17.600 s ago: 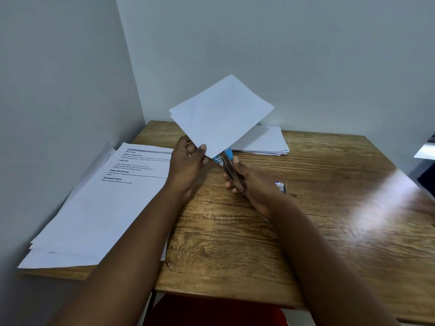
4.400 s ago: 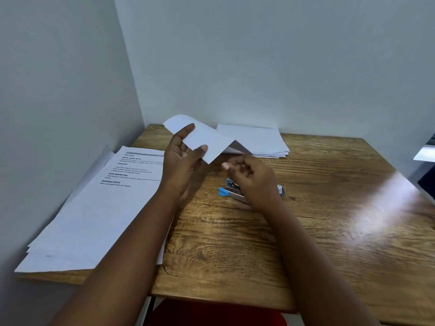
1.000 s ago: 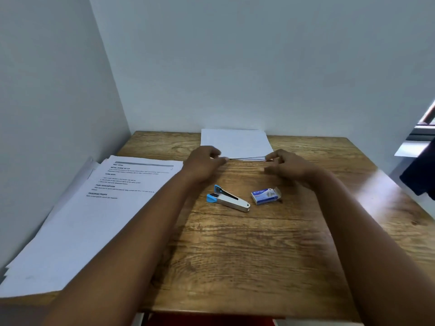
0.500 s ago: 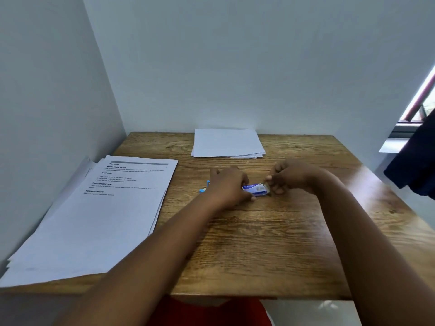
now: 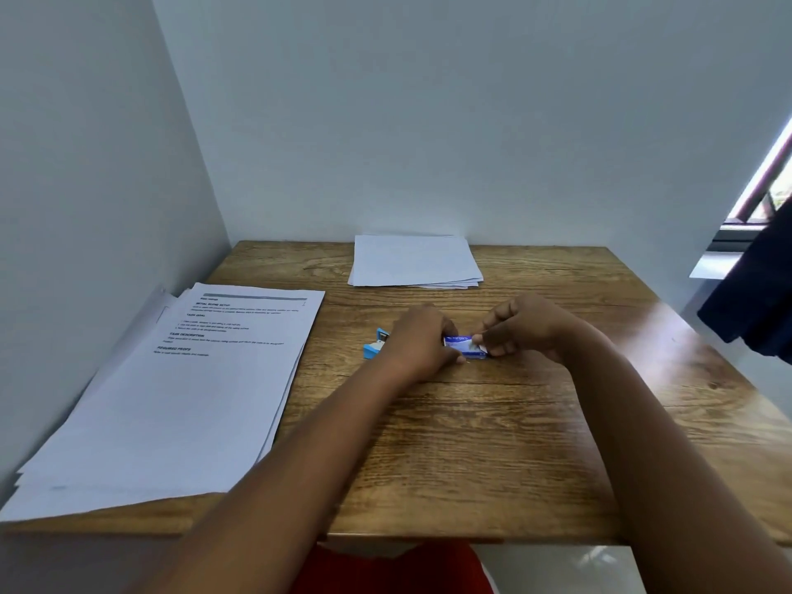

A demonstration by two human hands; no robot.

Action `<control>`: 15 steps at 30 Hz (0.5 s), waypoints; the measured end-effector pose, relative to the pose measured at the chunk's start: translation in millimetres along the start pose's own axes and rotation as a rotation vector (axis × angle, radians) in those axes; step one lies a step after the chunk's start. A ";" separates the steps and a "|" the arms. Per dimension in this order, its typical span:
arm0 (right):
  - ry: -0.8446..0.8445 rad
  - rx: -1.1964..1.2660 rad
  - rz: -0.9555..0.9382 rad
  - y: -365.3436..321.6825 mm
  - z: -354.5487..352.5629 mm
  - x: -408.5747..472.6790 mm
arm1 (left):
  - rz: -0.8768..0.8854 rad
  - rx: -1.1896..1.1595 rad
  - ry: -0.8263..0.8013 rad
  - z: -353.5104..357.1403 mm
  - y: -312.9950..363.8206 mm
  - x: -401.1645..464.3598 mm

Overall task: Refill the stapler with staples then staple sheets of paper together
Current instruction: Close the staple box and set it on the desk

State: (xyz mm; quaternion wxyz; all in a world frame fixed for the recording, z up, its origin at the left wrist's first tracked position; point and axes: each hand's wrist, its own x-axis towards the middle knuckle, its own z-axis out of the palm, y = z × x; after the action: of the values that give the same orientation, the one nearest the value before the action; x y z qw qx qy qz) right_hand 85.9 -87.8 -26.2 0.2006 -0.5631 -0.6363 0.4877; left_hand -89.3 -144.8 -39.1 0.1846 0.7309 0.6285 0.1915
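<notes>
A small blue box of staples (image 5: 463, 346) lies on the wooden table (image 5: 493, 422) between my hands. My left hand (image 5: 422, 342) grips its left end. My right hand (image 5: 520, 325) pinches the flap at its right end with curled fingers. Only the blue tip of the stapler (image 5: 375, 344) shows, just left of my left hand, which hides the rest of it. A neat stack of blank sheets (image 5: 415, 260) lies flat at the back of the table by the wall.
A large stack of printed sheets (image 5: 180, 379) covers the left side of the table and overhangs its front edge. Walls close in on the left and back. A dark cloth (image 5: 754, 293) hangs at the right by a window.
Both hands left the blank sheets at the back of the table and came to the staple box. In the last half second they have barely moved.
</notes>
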 end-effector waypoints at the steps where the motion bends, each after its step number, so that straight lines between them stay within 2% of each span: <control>1: 0.000 -0.003 0.000 -0.3 -0.3 -0.8 | 0.005 -0.003 0.012 1.4 0.0 0.9; 5: 0.013 0.042 -0.006 1.4 -4.1 -2.4 | 0.018 -0.037 0.111 5.3 2.5 8.3; 8: 0.036 0.189 -0.015 4.3 -5.2 -2.9 | 0.016 -0.125 0.231 8.3 7.4 15.8; 11: 0.154 0.416 -0.054 7.8 -6.7 -0.4 | -0.044 -0.189 0.315 14.0 15.8 25.5; 15: 0.358 0.551 -0.076 9.4 -12.7 3.8 | -0.018 -0.349 0.264 27.6 39.6 38.7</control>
State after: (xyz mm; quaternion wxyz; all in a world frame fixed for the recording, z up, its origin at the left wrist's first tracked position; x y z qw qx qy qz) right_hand 100.0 -80.4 -29.6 0.4720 -0.5403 -0.4556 0.5270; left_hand -36.3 -112.9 -40.7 0.2259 0.6508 0.6111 0.3898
